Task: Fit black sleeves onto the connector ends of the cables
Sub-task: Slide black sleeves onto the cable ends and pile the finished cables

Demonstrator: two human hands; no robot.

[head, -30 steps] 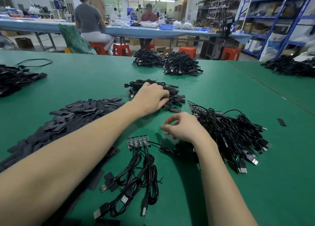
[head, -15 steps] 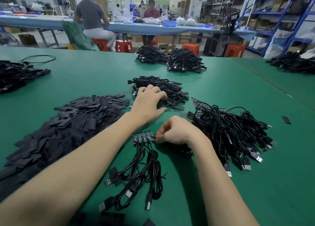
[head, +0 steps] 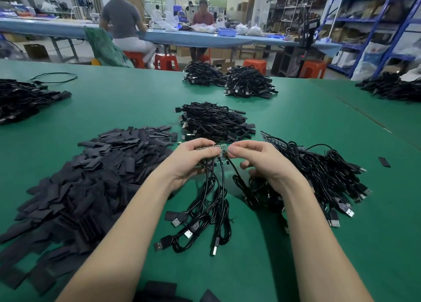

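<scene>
Where the two thumbs nearly meet above the counter (head: 296,124), a strip of small green circuit boards (head: 219,148) is held between both hands, its long axis running left to right, level with the knuckles. Left hand (head: 196,160): fingers curled round the left part of the strip, thumb pressed along its top face. Right hand (head: 257,159): thumb and forefinger pinch the strip's right end; the other fingers hang loosely curled and hold nothing. Black cables (head: 205,210) drop from the lower edge of the strip toward the body, ending in plugs that lie on the counter between the forearms.

Key relation: the pile of black sleeves (head: 91,176) lies to the left of the left hand, just beside its wrist, well apart from the right hand. Left hand is the nearer one to the sleeves, but it carries most of the strip.

Judgement: no sleeve is on this strip yet. The board ends point away from the body, so a sleeve would need to come on from the far side, along each cable's axis.

Beyond the fingers: a heap of cables (head: 216,121) touching distance past the strip; a larger bundle (head: 319,171) to the right.
</scene>
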